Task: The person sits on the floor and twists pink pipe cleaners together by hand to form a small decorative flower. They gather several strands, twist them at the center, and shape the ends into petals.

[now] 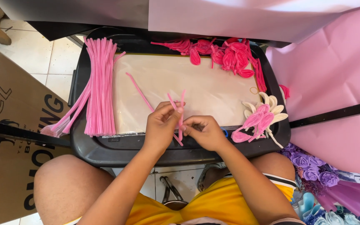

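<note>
1. Here, the left hand (161, 125) and right hand (203, 132) meet over the near rim of a black tray (105, 152) resting on the person's lap.
2. Both hands pinch one pink pipe cleaner (181, 113), bent so two ends stick up above the fingers.
3. A bundle of straight pink pipe cleaners (98, 87) lies at the tray's left.
4. A single loose pipe cleaner (138, 91) lies on the pale sheet (205, 87).
5. Finished pink petal loops (230, 56) sit at the far edge; pink and cream loops (263, 116) lie just right of the hands.

Both hands (184, 127) together, fingers pinched
</note>
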